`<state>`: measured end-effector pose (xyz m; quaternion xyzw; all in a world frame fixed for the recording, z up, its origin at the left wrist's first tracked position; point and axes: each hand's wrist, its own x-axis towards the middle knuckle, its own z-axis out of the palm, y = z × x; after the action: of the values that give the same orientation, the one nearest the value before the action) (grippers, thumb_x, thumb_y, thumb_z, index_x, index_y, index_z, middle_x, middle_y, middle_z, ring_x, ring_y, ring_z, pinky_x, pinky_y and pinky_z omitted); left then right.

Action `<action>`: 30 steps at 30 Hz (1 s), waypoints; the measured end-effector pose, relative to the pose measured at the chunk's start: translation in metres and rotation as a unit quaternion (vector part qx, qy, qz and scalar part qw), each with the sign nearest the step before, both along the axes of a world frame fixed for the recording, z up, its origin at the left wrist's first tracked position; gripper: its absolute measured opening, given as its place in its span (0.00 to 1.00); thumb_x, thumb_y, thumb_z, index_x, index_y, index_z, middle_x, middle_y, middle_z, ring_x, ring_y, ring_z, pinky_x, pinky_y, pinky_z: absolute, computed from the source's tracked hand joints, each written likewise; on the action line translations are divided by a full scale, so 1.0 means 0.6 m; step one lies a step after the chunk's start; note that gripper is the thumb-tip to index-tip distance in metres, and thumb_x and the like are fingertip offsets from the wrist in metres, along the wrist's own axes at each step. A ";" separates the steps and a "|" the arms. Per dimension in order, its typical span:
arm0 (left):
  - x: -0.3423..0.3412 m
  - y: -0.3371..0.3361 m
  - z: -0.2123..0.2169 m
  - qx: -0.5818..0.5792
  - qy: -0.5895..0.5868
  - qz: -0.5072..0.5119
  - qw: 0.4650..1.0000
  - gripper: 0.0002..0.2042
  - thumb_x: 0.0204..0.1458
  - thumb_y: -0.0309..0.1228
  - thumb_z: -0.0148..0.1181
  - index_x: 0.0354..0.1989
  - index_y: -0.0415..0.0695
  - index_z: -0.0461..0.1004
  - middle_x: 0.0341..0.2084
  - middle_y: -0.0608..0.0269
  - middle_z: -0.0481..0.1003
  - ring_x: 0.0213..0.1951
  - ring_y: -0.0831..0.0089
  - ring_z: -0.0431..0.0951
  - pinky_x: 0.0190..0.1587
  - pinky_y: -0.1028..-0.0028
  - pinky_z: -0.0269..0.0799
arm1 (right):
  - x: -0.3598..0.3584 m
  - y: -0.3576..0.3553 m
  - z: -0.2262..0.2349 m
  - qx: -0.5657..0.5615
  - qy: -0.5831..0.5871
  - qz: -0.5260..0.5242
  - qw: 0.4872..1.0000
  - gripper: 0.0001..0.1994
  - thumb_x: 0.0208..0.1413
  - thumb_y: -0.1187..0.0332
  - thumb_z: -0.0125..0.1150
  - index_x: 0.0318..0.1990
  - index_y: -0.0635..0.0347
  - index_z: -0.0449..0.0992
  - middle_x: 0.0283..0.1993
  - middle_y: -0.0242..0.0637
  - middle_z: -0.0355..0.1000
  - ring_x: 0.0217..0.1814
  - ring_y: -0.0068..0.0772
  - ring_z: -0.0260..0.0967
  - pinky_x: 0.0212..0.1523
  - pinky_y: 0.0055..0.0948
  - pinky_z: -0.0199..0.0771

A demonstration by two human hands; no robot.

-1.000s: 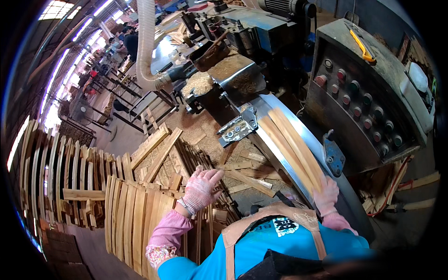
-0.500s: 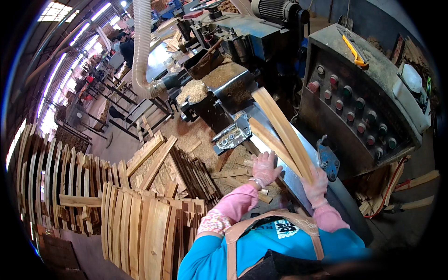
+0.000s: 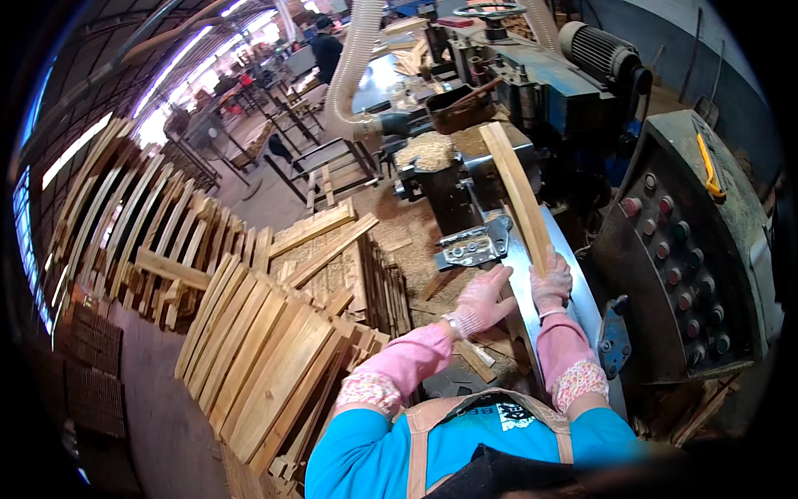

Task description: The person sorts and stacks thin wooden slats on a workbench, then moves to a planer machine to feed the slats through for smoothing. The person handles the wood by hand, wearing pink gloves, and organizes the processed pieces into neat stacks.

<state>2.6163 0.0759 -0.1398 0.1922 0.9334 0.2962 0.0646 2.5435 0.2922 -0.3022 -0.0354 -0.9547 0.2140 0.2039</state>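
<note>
A slightly curved wooden strip (image 3: 517,187) slants above the shiny metal bed (image 3: 573,258) of a woodworking machine, its far end over the sawdust-covered housing. Its near end is in my right hand (image 3: 552,287), closed around it. My left hand (image 3: 482,299), in a pale glove too, has its fingers stretched out and holds nothing. It hovers by the left edge of the bed, just below a metal guide block (image 3: 474,244). Wood shavings (image 3: 426,152) are heaped by the machine head, near a clear ribbed hose (image 3: 353,75).
Curved wooden boards (image 3: 266,366) are stacked at my left, with further stacks behind. A control panel (image 3: 686,258) with several buttons stands at the right, a yellow-handled tool (image 3: 709,165) on top. A blue bracket (image 3: 613,339) juts from the bed's right side. Farther off stands a person (image 3: 325,51).
My right hand has lifted the upper strip and carried it forward and left over the bed. The second strip beside it no longer shows clearly. My left hand has come off the bed's edge.
</note>
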 end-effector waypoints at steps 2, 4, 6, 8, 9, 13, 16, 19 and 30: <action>0.053 -0.066 0.026 -0.070 0.096 0.034 0.992 0.35 0.58 0.46 0.65 0.73 0.45 0.65 0.69 0.43 0.68 0.72 0.46 0.66 0.76 0.51 0.58 | -0.023 0.006 -0.009 0.010 -0.024 0.023 0.999 0.47 0.53 0.52 0.73 0.79 0.45 0.56 0.71 0.48 0.64 0.67 0.55 0.66 0.67 0.50 0.68; 0.112 -0.163 0.081 -0.122 0.155 0.056 0.979 0.36 0.57 0.46 0.66 0.73 0.46 0.65 0.71 0.43 0.67 0.73 0.48 0.66 0.76 0.50 0.56 | 0.008 0.009 -0.001 0.007 -0.038 0.036 0.999 0.47 0.53 0.52 0.73 0.79 0.46 0.56 0.70 0.49 0.65 0.67 0.57 0.66 0.67 0.51 0.68; 0.187 -0.259 0.117 -0.157 0.192 0.117 0.962 0.38 0.55 0.47 0.69 0.74 0.46 0.65 0.71 0.43 0.67 0.72 0.49 0.66 0.77 0.50 0.55 | 0.082 0.023 0.024 -0.001 -0.068 0.034 0.997 0.46 0.53 0.54 0.72 0.79 0.47 0.56 0.69 0.50 0.66 0.66 0.59 0.66 0.67 0.51 0.68; 0.281 -0.361 0.111 -0.193 0.238 0.201 0.930 0.39 0.50 0.45 0.74 0.70 0.43 0.70 0.68 0.43 0.70 0.70 0.47 0.70 0.75 0.48 0.57 | 0.190 0.049 0.054 -0.008 -0.118 0.026 0.993 0.46 0.51 0.57 0.74 0.78 0.50 0.59 0.68 0.52 0.67 0.68 0.60 0.65 0.68 0.52 0.67; 0.326 -0.392 0.109 -0.205 0.266 0.233 0.913 0.40 0.47 0.44 0.76 0.69 0.41 0.70 0.66 0.42 0.72 0.69 0.44 0.70 0.75 0.48 0.58 | 0.247 0.078 0.055 0.003 -0.143 0.018 0.990 0.45 0.50 0.59 0.76 0.76 0.53 0.61 0.68 0.52 0.67 0.69 0.60 0.64 0.68 0.52 0.66; 0.497 -0.456 0.150 -0.293 0.079 0.352 0.886 0.50 0.33 0.42 0.82 0.71 0.41 0.66 0.67 0.33 0.67 0.69 0.38 0.67 0.76 0.44 0.55 | 0.432 0.143 0.076 0.023 -0.174 0.007 0.985 0.39 0.47 0.61 0.74 0.69 0.56 0.69 0.65 0.50 0.69 0.66 0.58 0.66 0.66 0.53 0.67; 0.565 -0.469 0.123 -0.357 0.106 0.354 0.858 0.52 0.32 0.38 0.81 0.72 0.43 0.63 0.69 0.34 0.65 0.72 0.40 0.64 0.77 0.43 0.53 | 0.467 0.170 0.052 0.072 -0.088 0.010 0.993 0.33 0.46 0.59 0.74 0.61 0.58 0.74 0.60 0.49 0.72 0.62 0.57 0.68 0.62 0.54 0.69; 0.588 -0.481 0.099 -0.379 0.084 0.375 0.842 0.50 0.34 0.31 0.78 0.72 0.42 0.62 0.69 0.33 0.65 0.72 0.40 0.64 0.76 0.44 0.54 | 0.365 0.153 0.046 0.072 -0.056 0.058 0.994 0.26 0.47 0.59 0.73 0.54 0.58 0.78 0.52 0.46 0.76 0.59 0.55 0.69 0.61 0.52 0.70; 0.367 -0.384 0.214 -0.376 0.123 0.191 0.899 0.25 0.60 0.24 0.56 0.67 0.37 0.64 0.61 0.39 0.73 0.64 0.43 0.73 0.71 0.49 0.66 | -0.009 -0.012 0.093 -0.032 -0.143 0.170 0.974 0.26 0.55 0.49 0.70 0.55 0.56 0.80 0.48 0.46 0.81 0.56 0.51 0.74 0.63 0.49 0.67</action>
<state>2.8364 -0.1544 -0.0115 0.0062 0.9946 -0.0957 -0.0408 2.5381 0.2848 -0.2467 0.0911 -0.9586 0.2688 0.0241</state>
